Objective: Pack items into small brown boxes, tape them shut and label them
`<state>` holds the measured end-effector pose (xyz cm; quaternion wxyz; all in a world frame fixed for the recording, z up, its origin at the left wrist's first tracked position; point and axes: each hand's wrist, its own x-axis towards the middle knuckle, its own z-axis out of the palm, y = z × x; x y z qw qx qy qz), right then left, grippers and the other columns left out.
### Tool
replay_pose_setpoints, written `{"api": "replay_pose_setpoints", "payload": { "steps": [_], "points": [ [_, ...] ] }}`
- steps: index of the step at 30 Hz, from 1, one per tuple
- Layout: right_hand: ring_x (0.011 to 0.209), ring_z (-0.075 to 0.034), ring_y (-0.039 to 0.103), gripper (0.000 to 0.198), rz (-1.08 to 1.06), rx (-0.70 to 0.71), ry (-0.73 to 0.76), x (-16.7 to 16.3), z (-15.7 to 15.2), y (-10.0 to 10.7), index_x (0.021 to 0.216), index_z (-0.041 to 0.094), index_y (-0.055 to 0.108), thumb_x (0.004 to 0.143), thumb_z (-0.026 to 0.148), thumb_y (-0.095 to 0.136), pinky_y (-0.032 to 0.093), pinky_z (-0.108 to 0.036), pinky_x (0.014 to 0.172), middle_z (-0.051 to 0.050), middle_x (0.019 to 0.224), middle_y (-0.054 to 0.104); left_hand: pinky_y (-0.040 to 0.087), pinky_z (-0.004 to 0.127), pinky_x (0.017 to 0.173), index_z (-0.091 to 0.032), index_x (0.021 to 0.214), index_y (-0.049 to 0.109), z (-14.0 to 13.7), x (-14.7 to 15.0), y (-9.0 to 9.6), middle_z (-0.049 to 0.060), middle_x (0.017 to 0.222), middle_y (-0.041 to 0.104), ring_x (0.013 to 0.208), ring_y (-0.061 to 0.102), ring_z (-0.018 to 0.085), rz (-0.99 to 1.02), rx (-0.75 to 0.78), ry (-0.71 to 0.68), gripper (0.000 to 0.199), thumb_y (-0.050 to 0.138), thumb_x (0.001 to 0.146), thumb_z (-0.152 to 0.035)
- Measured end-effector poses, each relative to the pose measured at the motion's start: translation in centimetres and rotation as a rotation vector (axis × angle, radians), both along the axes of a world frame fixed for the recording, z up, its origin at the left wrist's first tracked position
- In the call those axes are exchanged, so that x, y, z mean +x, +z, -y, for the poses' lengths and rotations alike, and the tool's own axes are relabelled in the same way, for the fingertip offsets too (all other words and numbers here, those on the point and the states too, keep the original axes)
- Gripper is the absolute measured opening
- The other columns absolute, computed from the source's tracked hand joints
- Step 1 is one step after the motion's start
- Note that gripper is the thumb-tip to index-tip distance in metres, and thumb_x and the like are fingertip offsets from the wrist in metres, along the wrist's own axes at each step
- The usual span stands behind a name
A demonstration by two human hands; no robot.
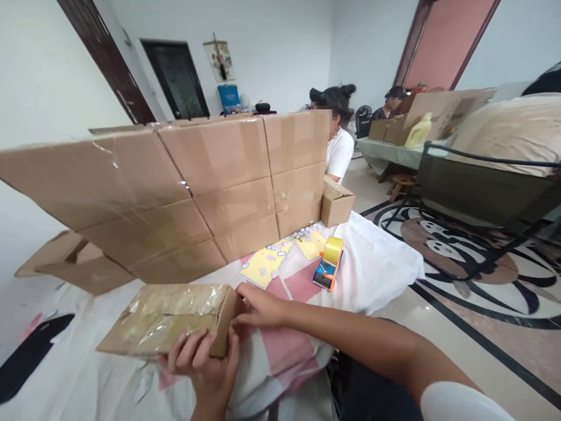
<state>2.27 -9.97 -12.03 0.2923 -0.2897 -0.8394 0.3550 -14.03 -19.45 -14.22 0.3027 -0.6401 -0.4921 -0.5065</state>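
Observation:
A flat cardboard box [175, 313] with shiny clear tape over its top lies on the cloth-covered table right in front of me. My left hand [204, 356] grips its near right corner, fingers over the near edge and thumb along the end face. At that same right end, my right hand [260, 307] is closed against the box, its fingertips partly hidden by the corner. To the right of the box, apart from both hands, stands an orange tape dispenser [328, 263] with a yellowish roll.
Stacked taped cartons [232, 187] form a wall across the table. A small box [337, 202] stands at its right end, before a person in a white shirt [340, 149]. A black phone-like slab [33, 351] lies at left. Another table [385, 155] and a dark chair [486, 193] are at right.

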Motion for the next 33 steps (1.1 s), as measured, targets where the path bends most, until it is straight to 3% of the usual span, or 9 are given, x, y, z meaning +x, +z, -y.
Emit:
{"api": "replay_pose_setpoints", "payload": {
  "steps": [4, 9, 14, 19, 23, 26, 30, 33],
  "points": [
    [0.087, -0.017, 0.051, 0.045, -0.08, -0.003, -0.048, 0.6, 1.6, 1.1, 0.094, 0.022, 0.043, 0.076, 0.04, 0.08, 0.046, -0.028, 0.072, -0.001, 0.096, 0.052, 0.022, 0.068, 0.117, -0.027, 0.117, 0.046, 0.7, 0.4, 2.3, 0.007, 0.107, 0.052, 0.132, 0.04, 0.033, -0.047, 0.014, -0.05, 0.064, 0.082, 0.066, -0.012],
    [0.09, -0.018, 0.053, 0.04, -0.258, 0.101, -0.065, 5.0, 3.9, 5.8, 0.104, 0.021, 0.045, 0.085, 0.043, 0.072, 0.051, -0.029, 0.072, -0.004, 0.102, 0.051, 0.022, 0.068, 0.117, -0.03, 0.109, 0.042, 1.4, 3.8, 7.9, 0.006, 0.106, 0.054, 0.136, 0.039, 0.032, -0.126, 0.109, -0.152, 0.064, 0.083, 0.065, -0.01],
    [0.089, -0.019, 0.056, 0.036, -0.341, 0.216, -0.283, 13.6, 6.3, 10.1, 0.107, 0.021, 0.048, 0.088, 0.045, 0.067, 0.053, -0.033, 0.074, -0.006, 0.103, 0.053, 0.024, 0.068, 0.116, -0.03, 0.116, 0.034, 0.4, 12.1, 13.1, 0.006, 0.11, 0.057, 0.136, 0.041, 0.028, -0.1, 0.22, -0.371, 0.066, 0.08, 0.071, -0.012],
    [0.093, -0.02, 0.057, 0.045, -0.434, 0.32, -0.573, 24.8, 7.9, 11.1, 0.113, 0.022, 0.047, 0.086, 0.052, 0.067, 0.056, -0.035, 0.075, -0.007, 0.106, 0.054, 0.017, 0.063, 0.121, -0.029, 0.122, 0.038, -1.8, 23.7, 15.7, 0.009, 0.12, 0.059, 0.142, 0.039, 0.029, -0.108, 0.063, -0.595, 0.049, 0.068, 0.085, -0.019],
    [0.086, -0.021, 0.057, 0.046, -0.377, 0.406, -0.878, 33.0, 8.0, 8.9, 0.106, 0.021, 0.048, 0.081, 0.054, 0.069, 0.055, -0.035, 0.068, -0.007, 0.099, 0.054, 0.021, 0.057, 0.124, -0.027, 0.142, 0.029, -3.4, 31.9, 15.0, 0.012, 0.141, 0.053, 0.152, 0.023, 0.027, -0.159, -0.233, -0.767, 0.058, 0.058, 0.092, -0.021],
    [0.088, -0.023, 0.056, 0.045, -0.227, 0.412, -0.998, 37.3, 7.2, 5.7, 0.1, 0.02, 0.048, 0.078, 0.052, 0.07, 0.053, -0.035, 0.067, -0.009, 0.098, 0.054, 0.03, 0.05, 0.122, -0.024, 0.15, 0.025, -4.0, 35.9, 12.5, 0.013, 0.149, 0.047, 0.154, 0.017, 0.028, -0.073, -0.449, -0.771, 0.071, 0.062, 0.089, -0.02],
    [0.086, -0.025, 0.056, 0.038, -0.009, 0.293, -0.947, 39.8, 4.9, 1.3, 0.1, 0.019, 0.049, 0.079, 0.046, 0.067, 0.05, -0.039, 0.076, -0.011, 0.096, 0.059, 0.032, 0.05, 0.121, -0.02, 0.15, 0.031, -5.2, 37.7, 8.3, 0.016, 0.149, 0.047, 0.153, 0.019, 0.033, -0.069, -0.623, -0.706, 0.071, 0.064, 0.087, -0.016],
    [0.095, -0.027, 0.058, 0.045, 0.037, 0.213, -0.906, 39.8, 3.1, -0.4, 0.112, 0.016, 0.048, 0.08, 0.041, 0.066, 0.049, -0.041, 0.081, -0.015, 0.108, 0.061, 0.034, 0.047, 0.12, -0.018, 0.146, 0.036, -6.7, 37.6, 6.8, 0.018, 0.145, 0.051, 0.154, 0.018, 0.031, -0.116, -0.658, -0.704, 0.066, 0.065, 0.087, -0.016]
  ]
}}
